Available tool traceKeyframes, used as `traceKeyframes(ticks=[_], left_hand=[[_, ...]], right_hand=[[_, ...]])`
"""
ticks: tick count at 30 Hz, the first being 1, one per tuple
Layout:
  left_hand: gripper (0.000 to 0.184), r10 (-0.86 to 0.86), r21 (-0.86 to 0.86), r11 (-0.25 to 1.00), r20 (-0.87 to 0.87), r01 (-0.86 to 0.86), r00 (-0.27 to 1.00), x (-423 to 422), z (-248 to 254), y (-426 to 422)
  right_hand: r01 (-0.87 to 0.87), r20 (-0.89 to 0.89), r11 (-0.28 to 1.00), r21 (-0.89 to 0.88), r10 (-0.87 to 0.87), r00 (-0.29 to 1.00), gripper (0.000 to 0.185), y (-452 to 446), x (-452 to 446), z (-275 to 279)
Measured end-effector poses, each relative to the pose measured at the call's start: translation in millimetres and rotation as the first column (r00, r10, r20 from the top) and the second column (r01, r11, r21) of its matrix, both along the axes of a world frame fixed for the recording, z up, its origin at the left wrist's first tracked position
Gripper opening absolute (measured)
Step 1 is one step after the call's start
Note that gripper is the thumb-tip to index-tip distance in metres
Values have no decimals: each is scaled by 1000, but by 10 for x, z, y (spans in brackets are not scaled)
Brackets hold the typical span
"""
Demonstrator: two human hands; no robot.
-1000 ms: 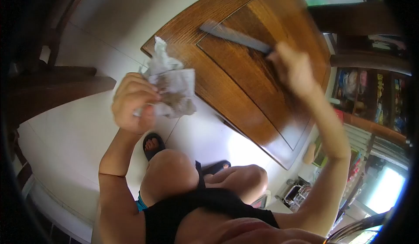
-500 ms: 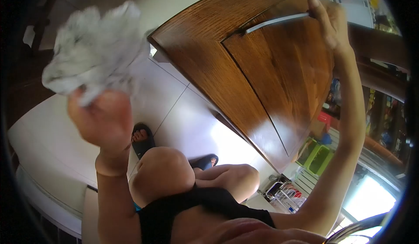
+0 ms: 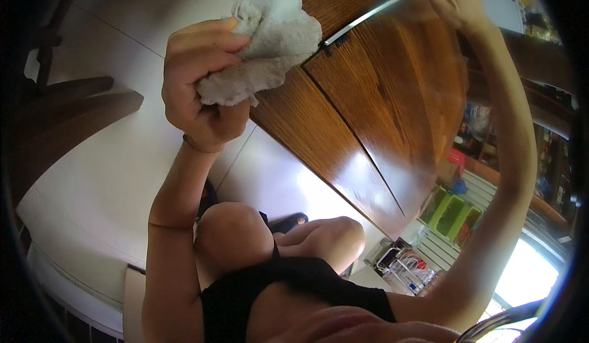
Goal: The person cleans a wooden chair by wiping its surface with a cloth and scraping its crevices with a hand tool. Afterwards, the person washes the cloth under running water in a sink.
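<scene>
My left hand is closed on a crumpled, damp-looking white cloth. The cloth overlaps the upper left part of a brown wooden cabinet door; whether it presses on the wood I cannot tell. Along the upper part of the door runs a slim metal handle. At the top right edge of the door, by the far end of that handle, is my right hand. Its thumb lies over the front, and the other fingers are partly cut off by the frame, seemingly around the edge.
Pale floor tiles lie below the door, by my bent knees. Dark wooden legs stand at the left. Behind my right arm are shelves with mixed goods, a green crate and a wire rack.
My left hand has carried the cloth right and slightly up, from beside the door to its upper left part. My right hand has shifted slightly up, staying at the door's edge.
</scene>
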State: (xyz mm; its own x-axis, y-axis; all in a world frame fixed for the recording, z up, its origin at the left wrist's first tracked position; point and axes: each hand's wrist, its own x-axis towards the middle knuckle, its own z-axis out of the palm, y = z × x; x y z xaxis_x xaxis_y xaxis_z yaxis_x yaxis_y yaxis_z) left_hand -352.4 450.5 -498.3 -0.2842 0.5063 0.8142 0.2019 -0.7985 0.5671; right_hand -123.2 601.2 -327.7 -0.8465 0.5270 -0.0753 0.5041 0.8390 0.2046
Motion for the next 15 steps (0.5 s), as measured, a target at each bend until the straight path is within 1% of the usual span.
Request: traceKeyframes(ticks=[1,2,4,5,6,9,10,13,15], left_hand=[[19,-6,2,1000,19,6,1000,7,7,-2],[20,-11,6,1000,37,11,999,18,0,12],[21,-4,-5,1000,48,4,999,28,12,14],[22,7,-17,1000,43,-6,999,32,28,6],[22,16,-26,1000,38,-15,999,42,34,12],[22,48,-22,999,11,-48,999,21,42,45],[21,48,-62,997,15,-47,999,11,120,21],[20,49,-107,994,122,-36,991,50,69,-4],[18,70,-116,992,94,-59,993,51,45,-9]], right_hand=[[-26,-42,999,25,27,999,32,14,-11,-16],[-128,-164,992,15,129,978,29,27,-45,-48],[-139,-174,990,3,138,975,28,-52,-136,-26],[-144,-178,990,0,142,974,28,-80,-154,-3],[-149,-150,988,48,154,977,25,-78,-130,-5],[-124,-24,992,35,125,992,24,62,114,-66],[-99,-38,995,4,100,994,23,74,168,4],[-207,-39,970,129,213,976,22,347,481,-89],[-154,-66,982,106,162,985,23,531,590,-148]])
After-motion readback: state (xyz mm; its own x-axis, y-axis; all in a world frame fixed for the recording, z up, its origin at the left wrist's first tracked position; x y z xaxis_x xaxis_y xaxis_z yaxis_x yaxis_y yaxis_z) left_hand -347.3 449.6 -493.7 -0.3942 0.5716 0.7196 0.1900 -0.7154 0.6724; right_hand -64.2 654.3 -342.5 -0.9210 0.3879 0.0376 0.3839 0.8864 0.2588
